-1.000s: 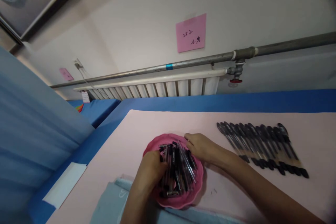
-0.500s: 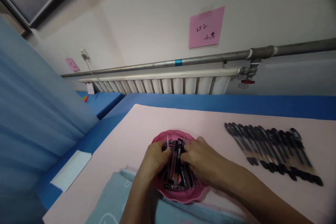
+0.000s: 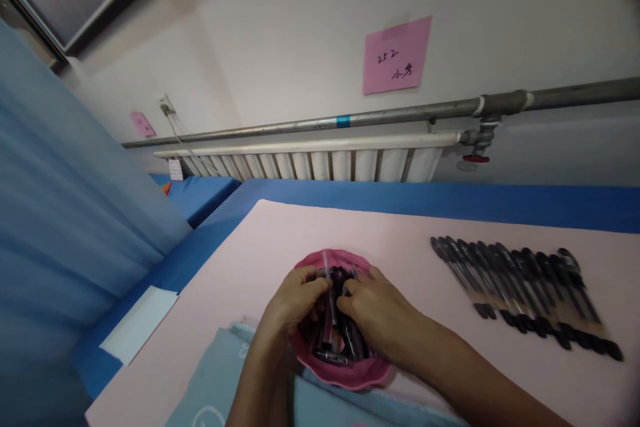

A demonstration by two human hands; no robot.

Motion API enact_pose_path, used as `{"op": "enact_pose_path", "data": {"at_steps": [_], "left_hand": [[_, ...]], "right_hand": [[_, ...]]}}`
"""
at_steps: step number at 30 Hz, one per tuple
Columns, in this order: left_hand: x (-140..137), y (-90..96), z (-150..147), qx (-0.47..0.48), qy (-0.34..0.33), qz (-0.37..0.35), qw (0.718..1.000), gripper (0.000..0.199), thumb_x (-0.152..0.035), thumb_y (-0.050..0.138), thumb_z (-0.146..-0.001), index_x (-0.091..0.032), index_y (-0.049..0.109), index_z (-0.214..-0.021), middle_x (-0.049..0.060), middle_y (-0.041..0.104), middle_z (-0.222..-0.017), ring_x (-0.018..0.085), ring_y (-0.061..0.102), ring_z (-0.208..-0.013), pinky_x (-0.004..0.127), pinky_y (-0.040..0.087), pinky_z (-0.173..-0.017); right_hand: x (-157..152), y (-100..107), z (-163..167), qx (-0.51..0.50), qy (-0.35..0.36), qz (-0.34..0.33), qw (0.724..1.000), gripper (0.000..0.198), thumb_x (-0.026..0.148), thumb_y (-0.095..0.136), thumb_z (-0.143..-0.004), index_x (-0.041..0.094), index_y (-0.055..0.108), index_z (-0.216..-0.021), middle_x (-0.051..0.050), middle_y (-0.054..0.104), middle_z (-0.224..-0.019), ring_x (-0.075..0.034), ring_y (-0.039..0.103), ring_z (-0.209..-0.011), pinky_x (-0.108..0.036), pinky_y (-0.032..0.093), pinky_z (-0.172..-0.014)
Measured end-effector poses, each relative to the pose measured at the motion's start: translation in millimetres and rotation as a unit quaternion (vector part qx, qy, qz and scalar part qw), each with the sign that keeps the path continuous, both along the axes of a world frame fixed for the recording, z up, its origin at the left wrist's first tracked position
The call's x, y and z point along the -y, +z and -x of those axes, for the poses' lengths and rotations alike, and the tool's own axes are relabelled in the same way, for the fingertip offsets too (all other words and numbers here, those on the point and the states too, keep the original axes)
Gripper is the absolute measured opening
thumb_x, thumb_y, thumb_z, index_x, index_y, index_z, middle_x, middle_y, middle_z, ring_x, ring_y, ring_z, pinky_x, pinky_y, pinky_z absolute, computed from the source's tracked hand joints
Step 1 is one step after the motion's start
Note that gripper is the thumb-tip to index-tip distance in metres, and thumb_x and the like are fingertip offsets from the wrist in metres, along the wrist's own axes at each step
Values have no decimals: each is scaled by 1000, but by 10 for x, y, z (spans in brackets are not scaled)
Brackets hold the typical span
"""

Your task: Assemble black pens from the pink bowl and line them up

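Our left hand (image 3: 295, 298) is gripping a clear tube (image 3: 327, 267) over the pink bowl (image 3: 353, 381) beneath both hands; our right hand (image 3: 377, 310) is resting among pen parts (image 3: 331, 357), whether grasping any we cannot tell. Pens (image 3: 517, 285) are lying to its right.

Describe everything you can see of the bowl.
The bowl is pink and round, with a wavy rim, and looks like plastic. It sits upright on the sheet, its near edge meeting the cloth in view. Dark and clear pen parts lie jumbled inside. The left hand and right hand are over opposite sides, hiding parts of the rim; whether they touch it is unclear.
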State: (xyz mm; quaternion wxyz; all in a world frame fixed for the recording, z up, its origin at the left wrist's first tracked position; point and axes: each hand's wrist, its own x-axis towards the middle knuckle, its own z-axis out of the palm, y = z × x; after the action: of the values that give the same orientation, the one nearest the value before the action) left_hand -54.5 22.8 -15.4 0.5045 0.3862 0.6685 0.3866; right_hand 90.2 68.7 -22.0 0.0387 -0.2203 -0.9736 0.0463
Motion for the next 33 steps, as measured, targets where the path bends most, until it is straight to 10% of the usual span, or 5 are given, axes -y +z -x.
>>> {"op": "enact_pose_path", "data": {"at_steps": [33], "left_hand": [[21,-19,41,89,7,-47,995,17,-30,59,-68,-16,51,-63,-7,47,-44,5,40,-35,19,31,-36]], "right_hand": [[58,-19,62,-2,-19,-26,999,17,11,55,-70,21,65,-79,-4,67,-79,-21,56,-74,-36,37,-71]]}}
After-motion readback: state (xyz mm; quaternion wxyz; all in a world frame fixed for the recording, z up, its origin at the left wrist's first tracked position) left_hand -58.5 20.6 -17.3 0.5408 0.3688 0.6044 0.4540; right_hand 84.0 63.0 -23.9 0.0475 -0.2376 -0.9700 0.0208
